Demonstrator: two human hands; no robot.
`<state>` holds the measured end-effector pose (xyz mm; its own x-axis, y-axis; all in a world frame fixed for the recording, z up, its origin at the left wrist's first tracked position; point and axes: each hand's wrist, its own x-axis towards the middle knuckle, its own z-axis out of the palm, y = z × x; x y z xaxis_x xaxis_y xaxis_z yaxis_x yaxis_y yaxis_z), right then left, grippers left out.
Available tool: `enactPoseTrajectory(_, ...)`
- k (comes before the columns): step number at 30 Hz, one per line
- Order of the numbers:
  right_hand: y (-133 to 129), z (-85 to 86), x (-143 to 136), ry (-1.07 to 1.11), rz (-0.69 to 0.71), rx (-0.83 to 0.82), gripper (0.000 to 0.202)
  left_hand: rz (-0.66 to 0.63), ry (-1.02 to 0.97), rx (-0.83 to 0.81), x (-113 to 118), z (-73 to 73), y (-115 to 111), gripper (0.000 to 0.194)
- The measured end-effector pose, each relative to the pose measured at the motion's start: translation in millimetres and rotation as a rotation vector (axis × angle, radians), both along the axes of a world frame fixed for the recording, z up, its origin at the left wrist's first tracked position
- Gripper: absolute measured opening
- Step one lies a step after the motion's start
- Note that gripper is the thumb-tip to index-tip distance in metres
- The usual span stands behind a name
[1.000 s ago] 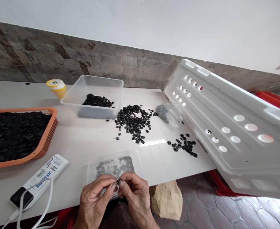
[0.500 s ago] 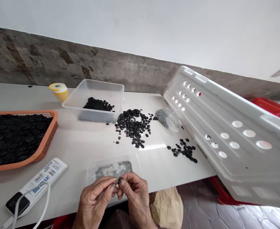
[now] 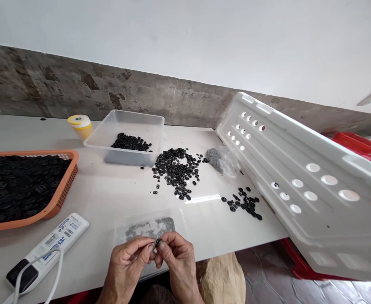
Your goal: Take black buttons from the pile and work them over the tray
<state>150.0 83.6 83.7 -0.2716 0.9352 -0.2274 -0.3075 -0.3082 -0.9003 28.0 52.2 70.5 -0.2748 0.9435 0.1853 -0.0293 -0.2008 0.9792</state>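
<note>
At the table's front edge, my right hand [image 3: 179,255] pinches a small black ring-like part [image 3: 158,242] between thumb and fingertips. My left hand [image 3: 128,258] meets it there, its thumb and forefinger pressed together against the part's left side. Whatever the left fingertips hold is too small to make out. Just behind my hands lies a shallow clear tray [image 3: 180,221] with many tiny grey pieces [image 3: 147,227] in it. Farther back, a loose pile of small black oval parts [image 3: 177,169] is spread on the table, with a smaller group [image 3: 247,202] to the right.
An orange basket [image 3: 57,198] full of black parts stands left, a clear plastic bin [image 3: 125,158] behind. Around them are a yellow-and-white cup [image 3: 81,126], a white power strip [image 3: 50,253] with cable and a plastic bag [image 3: 225,160]. A large white perforated panel [image 3: 299,156] leans right.
The head view has tilted slightly, so the scene sits a little lower. Both hands stay together around the small black part, with only slight finger movement.
</note>
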Motion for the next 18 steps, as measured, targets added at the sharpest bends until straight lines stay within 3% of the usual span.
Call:
enactPoseTrajectory(6,3.1,-6.4,6.9,-0.048,0.004,0.004,0.027,-0.067,0.072,-0.027,-7.3,-10.0,-1.4,0.017)
enactPoseTrajectory(9,5.3,-9.3,14.8,-0.082,-0.002,0.018,0.029,-0.058,0.304,-0.167,-31.0,-2.0,17.7,0.029)
enactPoseTrajectory(11,6.9,-9.3,19.3,-0.08,-0.02,0.015,0.03,-0.013,0.675,-0.214,-49.0,6.1,49.2,0.035)
enactPoseTrajectory(14,9.2,-8.2,24.3,-0.07,-0.04,0.003,0.033,0.064,0.867,-0.269,-62.9,9.4,116.6,0.024)
enactPoseTrajectory(18,11.6,-9.8,34.1,-0.08,-0.027,0.031,0.039,-0.031,1.059,-0.347,-47.4,-8.5,197.4,0.02)
